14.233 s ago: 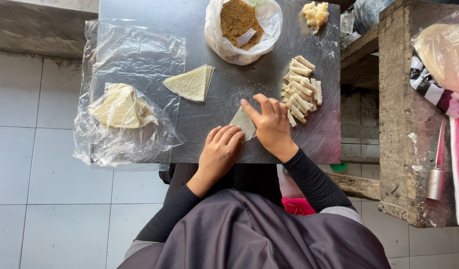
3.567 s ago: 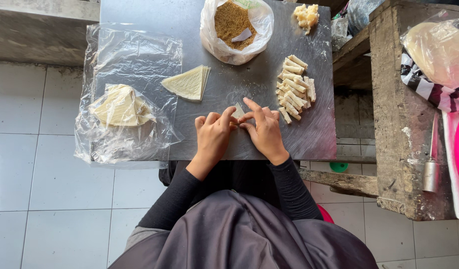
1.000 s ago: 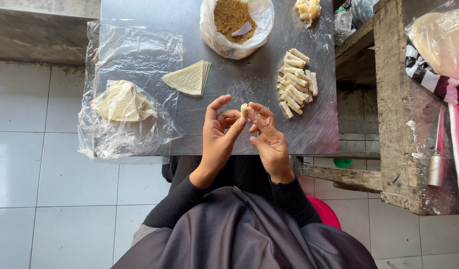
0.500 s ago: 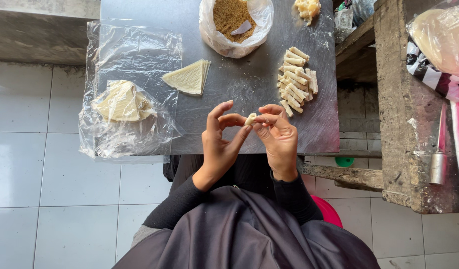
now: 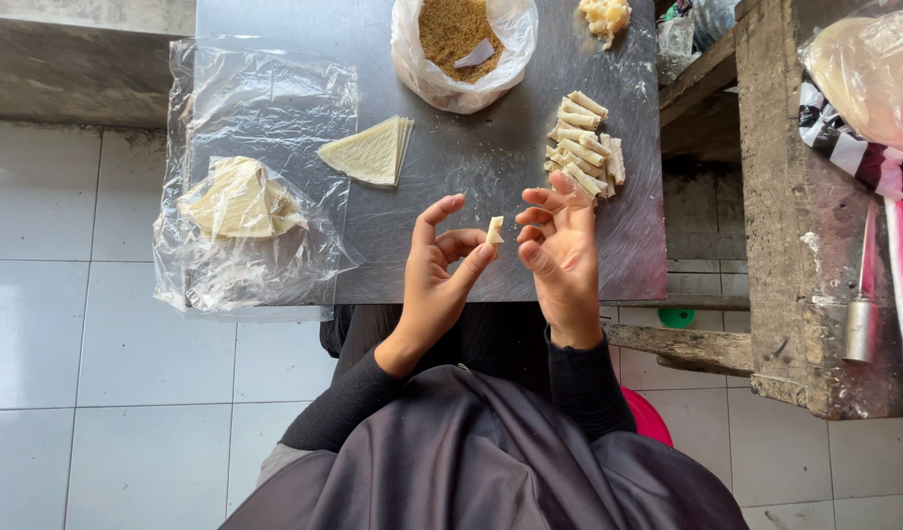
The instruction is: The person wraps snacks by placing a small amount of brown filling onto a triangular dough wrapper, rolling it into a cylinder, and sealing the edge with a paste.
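The left hand (image 5: 437, 270) pinches a small rolled pastry (image 5: 494, 230) in a narrow grip, raised above the near edge of the metal table (image 5: 490, 167). The right hand (image 5: 561, 245) is just beside it, fingers loosely spread and holding nothing. A pile of finished rolls (image 5: 584, 142) lies beyond on the right, with triangular wrappers (image 5: 368, 152) at centre.

The person wore a black long-sleeved top, its snug sleeves reaching the wrists of the left hand (image 5: 438, 285) and right hand (image 5: 562, 257). Both hands were bare, without rings or gloves. A loose dark grey garment with soft folds draped over the chest and lap.
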